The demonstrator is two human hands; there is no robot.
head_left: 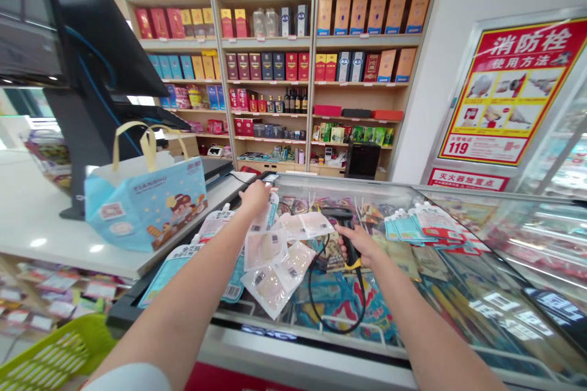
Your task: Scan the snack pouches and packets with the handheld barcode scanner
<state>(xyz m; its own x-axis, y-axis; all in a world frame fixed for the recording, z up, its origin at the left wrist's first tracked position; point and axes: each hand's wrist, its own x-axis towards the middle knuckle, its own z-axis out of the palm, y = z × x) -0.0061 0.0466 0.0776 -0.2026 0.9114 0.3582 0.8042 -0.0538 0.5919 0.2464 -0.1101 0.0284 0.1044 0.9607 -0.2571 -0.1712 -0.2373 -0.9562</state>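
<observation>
My right hand [360,245] is wrapped around the handle of a black and yellow barcode scanner [352,250], whose cord loops over the glass top. My left hand [257,197] reaches to the far left edge of the glass, its fingers curled beside a blue spouted pouch [272,209]. What those fingers hold, if anything, is hidden. Under my left forearm lie more spouted pouches [172,269], partly covered. Between my arms rest several clear plastic packets [266,250] with barcode labels. One packet [306,225] reaches close to the scanner and my right fingertips.
A blue paper bag [147,204] with yellow handles stands on the white counter [41,238], below a black checkout screen [105,36]. More spouted pouches [426,224] lie on the glass-topped freezer [316,324] at right. A green basket [59,354] is at lower left. Shelves of boxes line the back.
</observation>
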